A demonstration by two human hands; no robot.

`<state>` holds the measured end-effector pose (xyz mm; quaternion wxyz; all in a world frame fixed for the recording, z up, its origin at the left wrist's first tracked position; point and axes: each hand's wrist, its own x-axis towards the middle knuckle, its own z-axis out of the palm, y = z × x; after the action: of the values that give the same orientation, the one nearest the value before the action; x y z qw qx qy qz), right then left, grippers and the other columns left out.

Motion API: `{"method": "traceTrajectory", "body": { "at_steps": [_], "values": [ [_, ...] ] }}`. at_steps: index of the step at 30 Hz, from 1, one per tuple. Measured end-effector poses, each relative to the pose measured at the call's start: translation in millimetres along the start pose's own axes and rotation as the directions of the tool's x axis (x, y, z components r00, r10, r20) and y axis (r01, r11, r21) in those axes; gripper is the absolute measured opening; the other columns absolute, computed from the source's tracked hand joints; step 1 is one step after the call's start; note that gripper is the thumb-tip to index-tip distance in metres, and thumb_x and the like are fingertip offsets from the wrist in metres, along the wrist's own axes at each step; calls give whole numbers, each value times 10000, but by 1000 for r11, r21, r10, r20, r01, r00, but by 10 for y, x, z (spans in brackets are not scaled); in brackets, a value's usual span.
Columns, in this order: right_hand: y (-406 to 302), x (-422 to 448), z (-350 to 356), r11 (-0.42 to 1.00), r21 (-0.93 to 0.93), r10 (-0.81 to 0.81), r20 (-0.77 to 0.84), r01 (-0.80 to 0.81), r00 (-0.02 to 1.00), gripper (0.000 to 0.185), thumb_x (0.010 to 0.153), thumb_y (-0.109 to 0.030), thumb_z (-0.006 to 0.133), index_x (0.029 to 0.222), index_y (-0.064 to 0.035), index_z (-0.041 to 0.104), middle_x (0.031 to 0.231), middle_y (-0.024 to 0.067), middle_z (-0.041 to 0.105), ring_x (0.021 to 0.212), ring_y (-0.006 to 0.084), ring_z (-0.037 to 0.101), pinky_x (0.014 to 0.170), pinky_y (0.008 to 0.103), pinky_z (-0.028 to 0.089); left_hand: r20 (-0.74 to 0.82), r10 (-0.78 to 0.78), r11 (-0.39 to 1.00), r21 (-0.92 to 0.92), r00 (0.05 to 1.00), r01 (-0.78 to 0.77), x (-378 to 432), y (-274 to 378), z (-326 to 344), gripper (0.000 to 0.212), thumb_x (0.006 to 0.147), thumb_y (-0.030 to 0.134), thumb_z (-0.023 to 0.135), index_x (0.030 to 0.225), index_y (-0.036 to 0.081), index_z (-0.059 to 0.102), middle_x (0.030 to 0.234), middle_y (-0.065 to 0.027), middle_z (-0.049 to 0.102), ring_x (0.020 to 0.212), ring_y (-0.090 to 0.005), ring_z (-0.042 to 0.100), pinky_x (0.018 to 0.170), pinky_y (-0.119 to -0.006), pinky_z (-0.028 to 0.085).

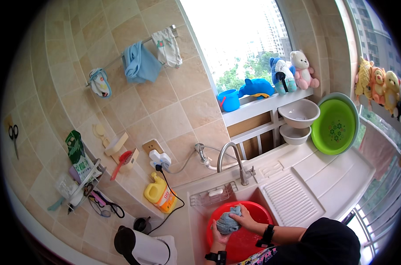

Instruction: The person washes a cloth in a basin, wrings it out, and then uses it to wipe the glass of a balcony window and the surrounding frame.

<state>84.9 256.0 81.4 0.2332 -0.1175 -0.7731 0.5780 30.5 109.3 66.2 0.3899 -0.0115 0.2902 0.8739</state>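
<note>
A wet blue-grey cloth (227, 222) is bunched up between my hands above a red plastic basin (217, 210) standing in the sink. My left hand (218, 234) cups the cloth from its lower left side. On its upper right, my right hand (244, 217) presses with the thumb across it. Water lies in the basin under the hands. Behind the basin, a wire rack (200, 198) holds a white bar (215, 192), perhaps soap. The curved metal faucet (233, 147) rises at the sink's back edge.
To the right is a ribbed washboard (291, 198). A yellow detergent jug (160, 195) and a white electric kettle (147, 246) stand at the left, with a black cord beside them. White bowls (299, 114) and a green basin (334, 127) rest at the back right. Cloths hang on the wall rail.
</note>
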Motion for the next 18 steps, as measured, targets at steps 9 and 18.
{"method": "traceTrajectory", "body": {
  "at_steps": [9, 18],
  "values": [
    [148, -161, 12, -32, 754, 290, 636, -656, 716, 462, 841, -411, 564, 1184, -114, 476, 1202, 74, 530, 1096, 277, 507, 907, 523, 400, 154, 301, 861, 381, 941, -338, 15, 31, 114, 272, 854, 298, 584, 976, 61, 535, 952, -73, 595, 863, -187, 582, 787, -360, 475],
    [-624, -200, 45, 872, 477, 24, 178, -107, 984, 267, 733, -50, 601, 997, -15, 604, 1006, 62, 620, 946, 159, 578, 845, 287, 455, 16, -1, 995, -99, 1000, 3, -162, -29, 119, 415, 866, 500, 473, 977, 110, 568, 1059, -54, 610, 989, -240, 579, 855, -441, 468]
  ]
}}
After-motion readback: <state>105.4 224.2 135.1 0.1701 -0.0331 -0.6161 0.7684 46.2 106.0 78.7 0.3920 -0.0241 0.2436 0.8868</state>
